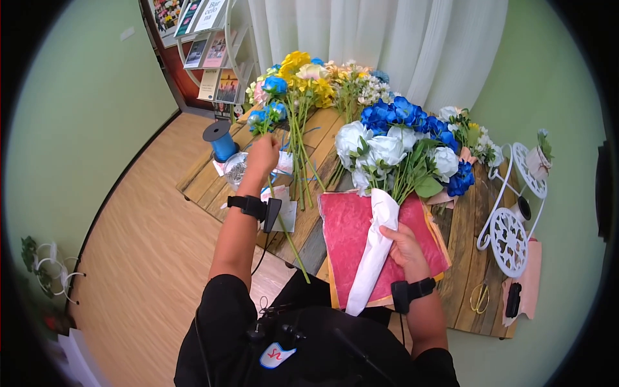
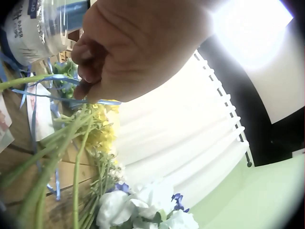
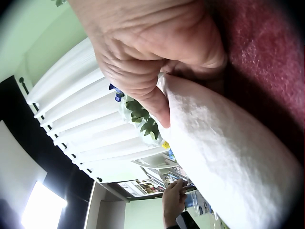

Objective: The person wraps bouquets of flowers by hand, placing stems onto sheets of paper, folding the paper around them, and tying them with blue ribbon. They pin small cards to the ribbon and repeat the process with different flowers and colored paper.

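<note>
My right hand [image 1: 405, 248] grips the white paper wrap [image 1: 375, 248] round the stems of a bouquet with white roses [image 1: 389, 149] and blue flowers [image 1: 405, 115]. Under the wrap lies red paper [image 1: 343, 226]. In the right wrist view the thumb of my right hand [image 3: 157, 52] presses on the white wrap [image 3: 209, 129]. My left hand [image 1: 263, 155] is at the left, beside the glass jar [image 1: 236, 169]. In the left wrist view my left hand [image 2: 138, 47] pinches a blue ribbon [image 2: 62, 78], with a green stem [image 2: 28, 82] close by; its fingertips are partly hidden.
A blue ribbon spool [image 1: 221, 142] stands at the table's left edge. Yellow flowers [image 1: 295, 63] and loose stems lie at the back. On the right are a white metal stand [image 1: 508, 242], gold scissors [image 1: 479, 298] and a black object [image 1: 513, 300].
</note>
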`<state>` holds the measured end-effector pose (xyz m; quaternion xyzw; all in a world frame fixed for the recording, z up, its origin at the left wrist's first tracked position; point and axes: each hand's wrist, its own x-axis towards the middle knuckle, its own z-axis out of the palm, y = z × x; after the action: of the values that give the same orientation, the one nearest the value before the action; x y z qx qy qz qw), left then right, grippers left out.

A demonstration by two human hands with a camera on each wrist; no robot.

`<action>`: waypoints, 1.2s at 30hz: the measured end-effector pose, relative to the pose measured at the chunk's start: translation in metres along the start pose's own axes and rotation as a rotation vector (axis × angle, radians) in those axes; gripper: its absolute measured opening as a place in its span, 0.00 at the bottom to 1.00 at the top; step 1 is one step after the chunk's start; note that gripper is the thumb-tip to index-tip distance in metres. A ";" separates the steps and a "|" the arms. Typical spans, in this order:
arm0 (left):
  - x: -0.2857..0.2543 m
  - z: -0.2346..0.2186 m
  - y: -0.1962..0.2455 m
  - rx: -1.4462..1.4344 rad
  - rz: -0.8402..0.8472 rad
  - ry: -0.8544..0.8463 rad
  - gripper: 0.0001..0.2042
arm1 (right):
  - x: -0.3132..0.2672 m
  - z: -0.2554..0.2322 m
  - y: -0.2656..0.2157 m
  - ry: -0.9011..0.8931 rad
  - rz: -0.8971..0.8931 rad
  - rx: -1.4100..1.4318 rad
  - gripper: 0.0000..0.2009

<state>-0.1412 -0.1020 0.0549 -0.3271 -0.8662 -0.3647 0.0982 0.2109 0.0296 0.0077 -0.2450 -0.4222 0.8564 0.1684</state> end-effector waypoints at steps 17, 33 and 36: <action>0.009 -0.067 0.071 -0.645 0.046 0.236 0.07 | -0.001 0.001 -0.001 -0.036 -0.026 0.007 0.18; -0.063 -0.011 0.135 -1.641 -0.047 -0.760 0.24 | 0.000 -0.002 0.001 -0.050 -0.067 0.078 0.16; -0.085 0.015 0.131 -1.180 -0.185 -0.920 0.24 | -0.003 0.001 -0.003 -0.053 -0.061 0.125 0.16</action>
<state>0.0087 -0.0649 0.0839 -0.3709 -0.5045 -0.6015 -0.4961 0.2135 0.0296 0.0115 -0.1983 -0.3797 0.8816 0.1983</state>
